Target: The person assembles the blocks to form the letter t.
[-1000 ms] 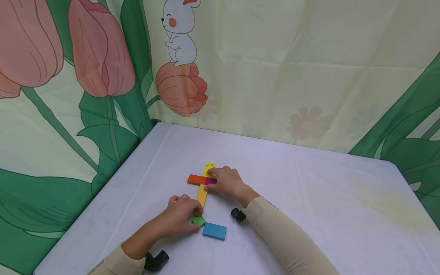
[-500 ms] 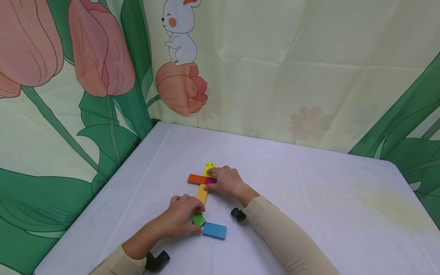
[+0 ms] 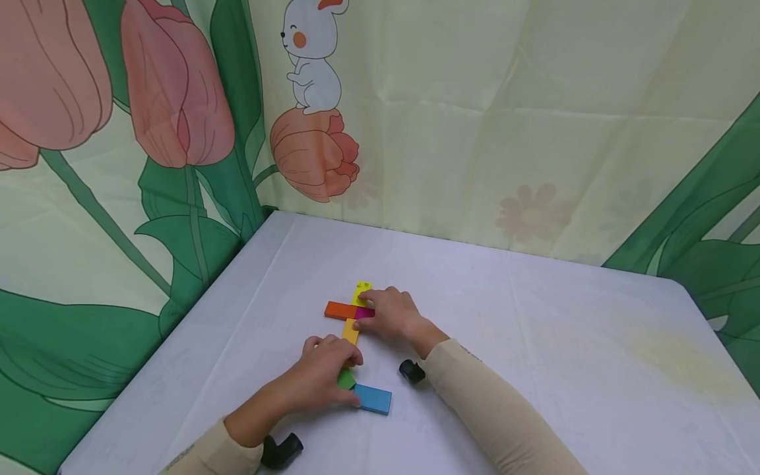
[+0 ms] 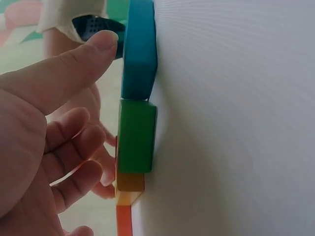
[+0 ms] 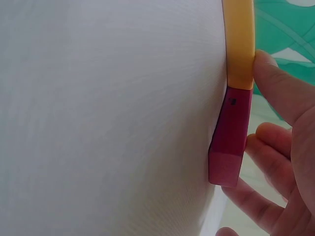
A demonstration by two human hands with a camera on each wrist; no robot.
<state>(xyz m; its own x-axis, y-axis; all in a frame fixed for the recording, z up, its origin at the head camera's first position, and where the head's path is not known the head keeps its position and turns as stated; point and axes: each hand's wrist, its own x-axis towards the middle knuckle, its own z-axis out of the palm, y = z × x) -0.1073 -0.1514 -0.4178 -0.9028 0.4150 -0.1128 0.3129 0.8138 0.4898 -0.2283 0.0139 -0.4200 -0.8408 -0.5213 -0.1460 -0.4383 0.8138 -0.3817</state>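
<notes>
Flat coloured blocks lie joined in a cross-like figure on the white table. My left hand (image 3: 323,375) hovers over the green block (image 4: 137,136), its thumb by the left end of the blue block (image 3: 374,399); whether the thumb touches it I cannot tell. My right hand (image 3: 393,313) rests lightly on the upper part. Its thumb touches the amber block (image 5: 240,44), and its fingers lie along the magenta block (image 5: 231,120). Past those fingertips shows the yellow block (image 3: 361,286) with small marks on it. An orange block (image 3: 340,310) points left. The left hand covers part of the amber and green blocks.
Black wrist-camera mounts (image 3: 282,451) sit beneath both sleeves, the right one (image 3: 412,371) just right of the blocks. White cloth (image 3: 534,343) covers the table, which reaches back to a printed curtain (image 3: 475,132) with tulips and a rabbit.
My left hand has shifted right, off the green block, so its thumb now reaches the blue block's end. The right hand and the blocks look unmoved.
</notes>
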